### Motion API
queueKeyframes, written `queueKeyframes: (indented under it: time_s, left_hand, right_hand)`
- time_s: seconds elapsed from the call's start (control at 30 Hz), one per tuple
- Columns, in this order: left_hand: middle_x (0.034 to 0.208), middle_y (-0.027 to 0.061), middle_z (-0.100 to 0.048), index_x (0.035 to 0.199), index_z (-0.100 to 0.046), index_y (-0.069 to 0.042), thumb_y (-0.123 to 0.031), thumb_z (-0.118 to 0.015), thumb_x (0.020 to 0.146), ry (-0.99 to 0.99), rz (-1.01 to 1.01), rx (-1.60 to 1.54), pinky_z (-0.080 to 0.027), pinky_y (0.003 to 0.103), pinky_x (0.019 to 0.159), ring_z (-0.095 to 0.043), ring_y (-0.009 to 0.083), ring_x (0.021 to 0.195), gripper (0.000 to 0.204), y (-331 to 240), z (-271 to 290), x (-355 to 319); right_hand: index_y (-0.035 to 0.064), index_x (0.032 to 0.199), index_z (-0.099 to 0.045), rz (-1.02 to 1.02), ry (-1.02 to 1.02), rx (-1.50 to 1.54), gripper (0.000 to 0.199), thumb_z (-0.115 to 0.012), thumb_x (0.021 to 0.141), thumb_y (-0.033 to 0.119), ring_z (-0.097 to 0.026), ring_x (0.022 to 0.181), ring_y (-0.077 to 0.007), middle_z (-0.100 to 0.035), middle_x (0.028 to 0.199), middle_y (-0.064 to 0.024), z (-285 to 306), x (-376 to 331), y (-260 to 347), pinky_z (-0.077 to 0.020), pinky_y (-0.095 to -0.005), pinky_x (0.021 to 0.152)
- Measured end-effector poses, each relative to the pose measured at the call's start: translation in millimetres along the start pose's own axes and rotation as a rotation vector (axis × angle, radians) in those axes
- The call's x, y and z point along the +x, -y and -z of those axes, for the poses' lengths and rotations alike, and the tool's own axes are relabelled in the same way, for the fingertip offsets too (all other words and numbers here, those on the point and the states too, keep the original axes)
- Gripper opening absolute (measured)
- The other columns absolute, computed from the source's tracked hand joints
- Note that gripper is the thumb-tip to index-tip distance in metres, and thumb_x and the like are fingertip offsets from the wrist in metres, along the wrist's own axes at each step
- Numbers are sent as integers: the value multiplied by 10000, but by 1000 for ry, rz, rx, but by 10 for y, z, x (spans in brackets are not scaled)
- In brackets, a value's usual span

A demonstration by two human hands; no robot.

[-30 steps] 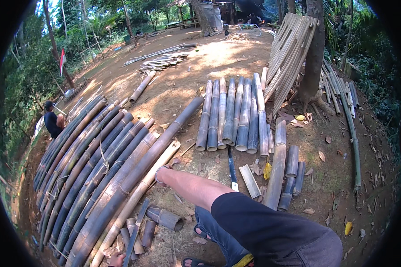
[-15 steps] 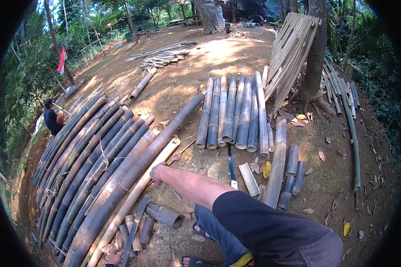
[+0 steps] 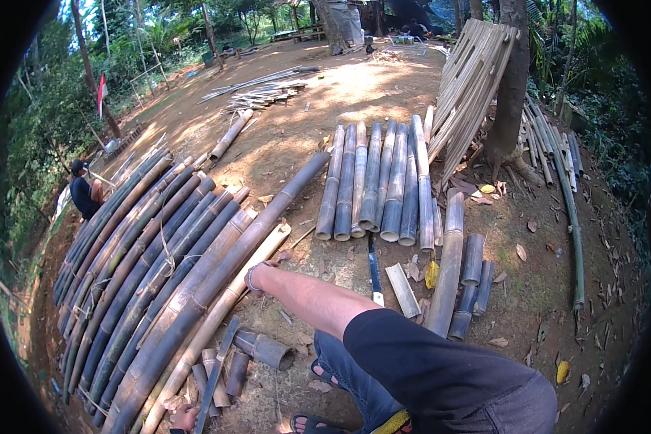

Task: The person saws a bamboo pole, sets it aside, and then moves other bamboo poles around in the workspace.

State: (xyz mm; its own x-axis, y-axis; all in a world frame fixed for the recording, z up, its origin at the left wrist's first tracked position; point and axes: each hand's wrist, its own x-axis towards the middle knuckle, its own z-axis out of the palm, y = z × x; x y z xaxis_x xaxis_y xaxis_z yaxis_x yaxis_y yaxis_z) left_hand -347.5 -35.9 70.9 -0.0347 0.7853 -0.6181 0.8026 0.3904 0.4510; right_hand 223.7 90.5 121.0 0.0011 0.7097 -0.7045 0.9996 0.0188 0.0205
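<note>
At seven o'clock, the left hand has its grip closed around a long dark blade by the cut bamboo stubs. The right hand rests on the long bamboo pole; how far its grip is open cannot be told. The pole runs from seven toward twelve o'clock.

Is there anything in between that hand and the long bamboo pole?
Nothing visible. The right hand already rests against the pale long bamboo pole at the edge of the pile, with no gap showing; its fingers are hidden.
</note>
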Motion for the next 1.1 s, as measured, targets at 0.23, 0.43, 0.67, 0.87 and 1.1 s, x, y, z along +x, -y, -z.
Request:
queueKeyframes:
  time_s: [0.23, 0.43, 0.67, 0.87, 1.1]
  left_hand:
    - [990, 90, -702, 1228, -643, -29, -348, -716, 862, -51, 22, 30, -532, 345, 589, -653, 188, 751, 491, -15, -21, -88]
    - [987, 85, -704, 1215, -650, -31, -342, -705, 866, -56, -4, 51, -533, 334, 589, -648, 177, 734, 471, -68, -29, -147]
    - [983, 76, -705, 1195, -660, -44, -350, -698, 881, -59, 8, 51, -534, 336, 598, -644, 167, 742, 440, -230, -94, -310]
    - [1001, 80, -704, 1202, -659, -48, -350, -700, 880, -75, -5, 49, -538, 349, 618, -655, 188, 781, 443, -141, -80, -245]
    - [1025, 88, -701, 1256, -627, -51, -342, -695, 884, -33, 13, 8, -536, 348, 630, -659, 199, 788, 477, -30, 2, -98]
  right_hand:
    - [183, 1284, -654, 2, 104, -25, 392, -595, 922, 322, -577, 1208, -359, -631, 1314, -51, -4, 120, 54, -441, -674, 975]
    - [228, 1338, -605, -112, 365, -68, 414, -480, 974, 379, -509, 1296, -334, -558, 1418, -40, 63, 122, 77, -388, -666, 1035]
    - [189, 1331, -619, -88, 377, -93, 411, -540, 960, 348, -561, 1234, -381, -600, 1378, -49, 24, 131, 51, -419, -678, 1004]
    - [181, 1335, -618, -83, 371, -101, 416, -565, 956, 344, -569, 1224, -395, -608, 1372, -52, 43, 107, 59, -421, -679, 1003]
    - [202, 1351, -602, -81, 334, -114, 427, -561, 959, 367, -535, 1264, -379, -584, 1398, -49, 69, 33, 70, -394, -669, 1030]
